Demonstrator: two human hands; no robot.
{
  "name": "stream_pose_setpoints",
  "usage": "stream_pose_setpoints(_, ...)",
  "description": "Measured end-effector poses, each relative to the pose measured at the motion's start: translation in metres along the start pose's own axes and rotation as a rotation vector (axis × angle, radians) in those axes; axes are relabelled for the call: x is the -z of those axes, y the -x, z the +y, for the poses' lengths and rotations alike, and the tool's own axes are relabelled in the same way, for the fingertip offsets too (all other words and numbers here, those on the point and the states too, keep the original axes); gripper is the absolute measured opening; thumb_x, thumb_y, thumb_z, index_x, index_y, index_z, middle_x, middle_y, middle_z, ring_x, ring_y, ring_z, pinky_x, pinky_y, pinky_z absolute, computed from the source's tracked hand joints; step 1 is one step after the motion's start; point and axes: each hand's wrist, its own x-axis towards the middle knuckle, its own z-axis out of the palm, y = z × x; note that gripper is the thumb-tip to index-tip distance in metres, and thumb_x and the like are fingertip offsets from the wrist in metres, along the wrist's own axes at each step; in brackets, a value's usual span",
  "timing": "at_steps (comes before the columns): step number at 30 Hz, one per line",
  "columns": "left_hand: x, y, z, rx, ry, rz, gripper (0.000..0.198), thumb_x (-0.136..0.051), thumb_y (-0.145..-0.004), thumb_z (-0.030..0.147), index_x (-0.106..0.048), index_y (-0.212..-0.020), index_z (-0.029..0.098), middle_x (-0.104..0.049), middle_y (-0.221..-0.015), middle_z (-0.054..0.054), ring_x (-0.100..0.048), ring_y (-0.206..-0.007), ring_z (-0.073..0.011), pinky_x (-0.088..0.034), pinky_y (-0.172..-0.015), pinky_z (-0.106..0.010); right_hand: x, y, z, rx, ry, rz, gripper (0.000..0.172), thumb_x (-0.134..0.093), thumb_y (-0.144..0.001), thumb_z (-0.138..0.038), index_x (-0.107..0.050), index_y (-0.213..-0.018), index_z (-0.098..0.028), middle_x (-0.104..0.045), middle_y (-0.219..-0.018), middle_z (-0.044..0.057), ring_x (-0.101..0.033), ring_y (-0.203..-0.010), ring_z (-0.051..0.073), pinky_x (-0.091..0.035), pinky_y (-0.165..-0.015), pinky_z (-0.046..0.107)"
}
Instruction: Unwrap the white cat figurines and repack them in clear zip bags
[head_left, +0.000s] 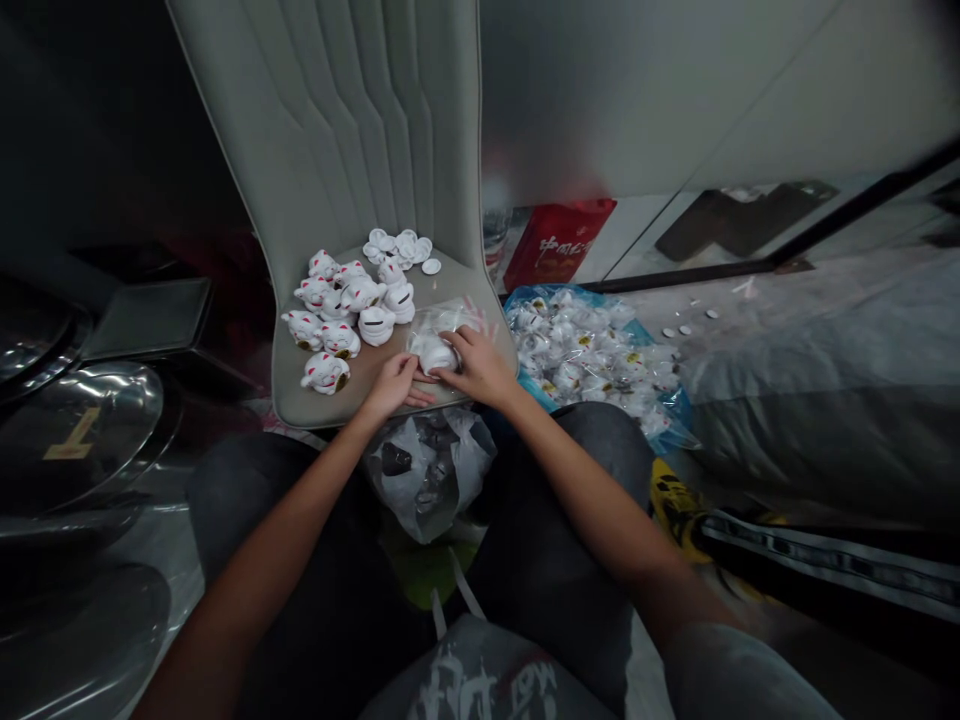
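On the chair seat in front of me, a white figurine sits in or under a clear plastic bag. My right hand curls over its right side, fingers and thumb closed on it. From the left, my left hand pinches the bag's near-left edge between thumb and fingers, close to the figurine. Just left of my hands stands a group of white lucky cat figurines, some with a dark slot in the back. Behind them lie several round white caps.
The beige chair has a tall backrest. A blue-lined bag of wrapped figurines lies on the floor to the right. A plastic bag hangs between my knees. A red bag leans by the wall, and another person's yellow shoe is at right.
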Motion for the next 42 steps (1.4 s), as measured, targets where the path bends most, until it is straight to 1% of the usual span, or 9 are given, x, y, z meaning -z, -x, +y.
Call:
stream_pose_setpoints(6, 0.001, 0.000, -0.001, -0.026, -0.016, -0.050, 0.015, -0.055, -0.095, 0.030, -0.057, -0.100, 0.017, -0.075, -0.074, -0.005, -0.067, -0.047, -0.0140, -0.054, -0.048, -0.022, 0.001, -0.004, 0.006, 0.020, 0.079, -0.001, 0.043, -0.055, -0.095, -0.035, -0.057, -0.132, -0.013, -0.058, -0.111, 0.017, -0.056, -0.099, 0.029, -0.046, -0.088, 0.042)
stream_pose_setpoints(13, 0.003, 0.000, 0.001, -0.004, -0.025, -0.078, 0.019, -0.061, -0.091, 0.033, -0.063, -0.092, 0.015, -0.074, -0.071, -0.006, -0.064, -0.045, -0.0113, -0.051, -0.049, -0.020, 0.001, -0.005, 0.004, -0.024, 0.186, 0.046, 0.050, -0.049, -0.097, -0.032, -0.047, -0.144, -0.015, -0.057, -0.118, 0.018, -0.053, -0.105, 0.032, -0.043, -0.092, 0.047)
stream_pose_setpoints(16, 0.005, 0.001, 0.002, 0.005, -0.036, -0.093, 0.017, -0.058, -0.091, 0.030, -0.065, -0.092, 0.014, -0.073, -0.068, -0.005, -0.062, -0.043, -0.0109, -0.051, -0.049, -0.020, 0.001, -0.007, 0.005, -0.024, 0.198, 0.026, 0.054, -0.053, -0.095, -0.031, -0.045, -0.146, -0.015, -0.057, -0.121, 0.019, -0.052, -0.108, 0.034, -0.042, -0.096, 0.050)
stream_pose_setpoints(21, 0.007, 0.002, 0.002, 0.017, -0.007, -0.133, 0.012, -0.063, -0.088, 0.027, -0.064, -0.087, 0.015, -0.071, -0.065, -0.003, -0.062, -0.043, -0.0108, -0.049, -0.048, -0.020, 0.007, -0.011, 0.014, -0.083, 0.231, -0.036, 0.058, -0.070, -0.084, -0.038, -0.055, -0.136, -0.014, -0.058, -0.123, 0.019, -0.053, -0.111, 0.035, -0.042, -0.096, 0.047)
stream_pose_setpoints(28, 0.007, 0.004, 0.003, 0.024, -0.044, -0.127, 0.011, -0.062, -0.087, 0.026, -0.062, -0.085, 0.015, -0.068, -0.064, -0.001, -0.061, -0.042, -0.0108, -0.049, -0.047, -0.020, 0.006, -0.016, 0.016, -0.080, 0.230, -0.017, 0.037, -0.055, -0.092, -0.022, -0.062, -0.128, -0.016, -0.064, -0.109, 0.015, -0.058, -0.099, 0.029, -0.045, -0.087, 0.040)
stream_pose_setpoints(32, 0.007, 0.006, 0.004, 0.024, -0.052, -0.140, 0.012, -0.063, -0.087, 0.027, -0.063, -0.085, 0.015, -0.068, -0.065, -0.002, -0.061, -0.043, -0.0103, -0.049, -0.047, -0.020, 0.005, -0.019, 0.012, -0.102, 0.212, 0.052, 0.034, -0.044, -0.095, -0.016, -0.064, -0.123, -0.014, -0.065, -0.104, 0.015, -0.059, -0.097, 0.027, -0.044, -0.087, 0.038)
stream_pose_setpoints(35, 0.008, 0.005, 0.004, 0.017, -0.056, -0.146, 0.013, -0.062, -0.088, 0.027, -0.064, -0.086, 0.014, -0.067, -0.063, -0.001, -0.061, -0.042, -0.0100, -0.048, -0.046, -0.019, 0.006, -0.019, 0.010, -0.062, 0.202, 0.064, 0.038, -0.055, -0.092, -0.022, -0.061, -0.127, -0.011, -0.062, -0.114, 0.017, -0.056, -0.106, 0.030, -0.043, -0.093, 0.040)
stream_pose_setpoints(38, 0.008, 0.004, 0.003, 0.009, -0.089, -0.165, 0.016, -0.065, -0.086, 0.030, -0.064, -0.085, 0.014, -0.067, -0.064, 0.000, -0.061, -0.042, -0.0093, -0.047, -0.046, -0.018, 0.005, -0.019, 0.010, 0.014, 0.187, 0.031, 0.056, -0.066, -0.085, -0.029, -0.053, -0.136, -0.011, -0.056, -0.127, 0.018, -0.050, -0.116, 0.033, -0.041, -0.099, 0.044)
stream_pose_setpoints(42, 0.008, 0.003, 0.002, 0.000, -0.156, -0.185, 0.020, -0.064, -0.087, 0.033, -0.066, -0.090, 0.013, -0.069, -0.069, 0.000, -0.061, -0.044, -0.0080, -0.047, -0.048, -0.018, -0.003, -0.022, 0.012, 0.019, 0.165, 0.018, 0.048, -0.064, -0.087, -0.027, -0.055, -0.132, -0.016, -0.056, -0.125, 0.015, -0.051, -0.113, 0.031, -0.041, -0.098, 0.044)
